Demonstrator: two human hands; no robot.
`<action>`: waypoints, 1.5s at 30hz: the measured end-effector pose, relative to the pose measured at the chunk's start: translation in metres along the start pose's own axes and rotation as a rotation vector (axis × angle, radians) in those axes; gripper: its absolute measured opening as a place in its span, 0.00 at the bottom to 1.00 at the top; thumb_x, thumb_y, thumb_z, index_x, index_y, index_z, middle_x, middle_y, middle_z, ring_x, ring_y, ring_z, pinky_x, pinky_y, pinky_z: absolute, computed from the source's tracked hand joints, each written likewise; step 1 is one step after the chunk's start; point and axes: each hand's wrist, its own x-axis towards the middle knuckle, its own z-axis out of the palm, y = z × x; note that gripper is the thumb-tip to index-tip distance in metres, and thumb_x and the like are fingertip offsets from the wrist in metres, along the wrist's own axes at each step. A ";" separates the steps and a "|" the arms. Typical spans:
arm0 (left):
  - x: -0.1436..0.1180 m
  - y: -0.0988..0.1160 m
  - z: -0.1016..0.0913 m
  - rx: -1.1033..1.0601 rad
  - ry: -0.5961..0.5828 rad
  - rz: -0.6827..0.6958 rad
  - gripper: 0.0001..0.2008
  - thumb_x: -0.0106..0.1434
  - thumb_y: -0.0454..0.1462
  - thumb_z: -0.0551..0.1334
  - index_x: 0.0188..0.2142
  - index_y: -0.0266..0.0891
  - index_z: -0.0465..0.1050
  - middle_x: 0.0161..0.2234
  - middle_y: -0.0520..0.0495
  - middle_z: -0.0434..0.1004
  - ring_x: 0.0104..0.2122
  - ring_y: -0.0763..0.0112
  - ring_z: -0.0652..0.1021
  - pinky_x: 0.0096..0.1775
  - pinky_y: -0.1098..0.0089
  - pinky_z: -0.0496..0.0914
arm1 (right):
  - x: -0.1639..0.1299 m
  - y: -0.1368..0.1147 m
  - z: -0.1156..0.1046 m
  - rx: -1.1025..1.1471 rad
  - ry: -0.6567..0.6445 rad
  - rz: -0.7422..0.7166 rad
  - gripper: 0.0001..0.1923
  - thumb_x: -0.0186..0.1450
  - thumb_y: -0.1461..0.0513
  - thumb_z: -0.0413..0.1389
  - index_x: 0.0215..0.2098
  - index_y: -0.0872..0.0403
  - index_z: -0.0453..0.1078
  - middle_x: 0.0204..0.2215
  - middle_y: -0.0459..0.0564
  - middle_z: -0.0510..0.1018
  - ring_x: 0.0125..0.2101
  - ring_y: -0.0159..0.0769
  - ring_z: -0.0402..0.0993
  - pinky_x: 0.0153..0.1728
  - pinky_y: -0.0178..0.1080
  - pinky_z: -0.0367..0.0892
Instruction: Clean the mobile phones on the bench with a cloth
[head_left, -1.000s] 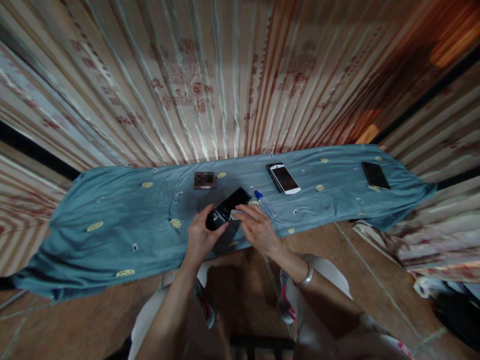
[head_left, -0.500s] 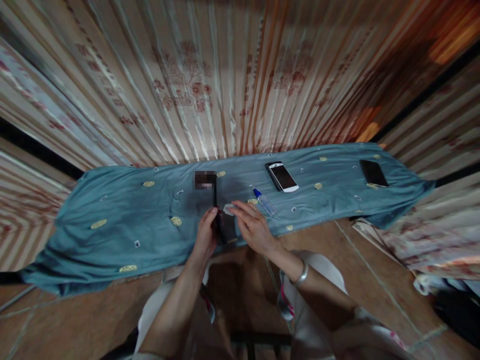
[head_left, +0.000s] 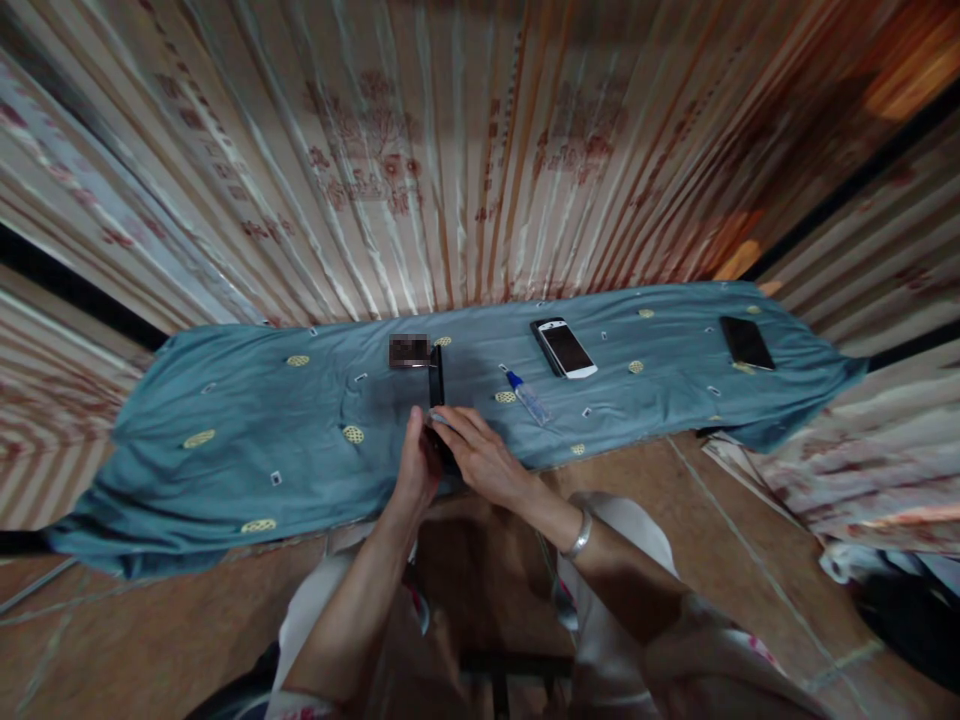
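Observation:
Upright between my hands stands a thin black phone-like device (head_left: 436,375), seen nearly edge-on. My left hand (head_left: 417,465) is closed around its left side, thumb on the edge. My right hand (head_left: 484,455) presses against its right side, fingers pinching a small whitish piece of cloth or tissue (head_left: 437,417), mostly hidden by the fingers. To the right of my right hand lies a clear bottle with a blue cap (head_left: 529,396). Beyond it, a white phone (head_left: 568,350) rests on a black one (head_left: 541,345).
A teal patterned cloth (head_left: 240,400) covers the long narrow table. Another black device (head_left: 746,342) lies near the right end. A dark, pixelated object (head_left: 409,350) lies beyond my hands. Striped curtains (head_left: 465,150) hang behind, and a tiled floor (head_left: 712,520) shows below.
My right hand has moved left with the whitish piece, from beside the device onto it. The device has turned more edge-on, its dark face showing less.

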 end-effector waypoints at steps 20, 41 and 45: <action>0.006 0.030 -0.009 0.050 0.117 -0.027 0.17 0.58 0.48 0.58 0.31 0.35 0.70 0.27 0.49 0.75 0.21 0.77 0.72 0.25 0.74 0.67 | -0.035 -0.024 -0.018 0.101 -0.197 -0.132 0.12 0.62 0.72 0.48 0.38 0.58 0.71 0.44 0.55 0.73 0.44 0.38 0.66 0.46 0.39 0.69; -0.004 0.017 0.008 0.011 -0.027 -0.103 0.26 0.64 0.53 0.45 0.44 0.35 0.69 0.36 0.41 0.79 0.31 0.70 0.79 0.37 0.68 0.72 | -0.022 0.025 -0.009 0.931 0.247 0.627 0.14 0.60 0.63 0.51 0.41 0.51 0.75 0.41 0.48 0.78 0.43 0.36 0.73 0.47 0.41 0.65; -0.009 0.018 0.010 0.025 -0.058 -0.078 0.27 0.66 0.50 0.45 0.40 0.31 0.73 0.38 0.42 0.79 0.31 0.72 0.78 0.35 0.72 0.71 | -0.014 0.023 -0.002 1.408 0.283 0.882 0.13 0.52 0.60 0.59 0.37 0.52 0.76 0.34 0.46 0.80 0.34 0.34 0.74 0.40 0.38 0.66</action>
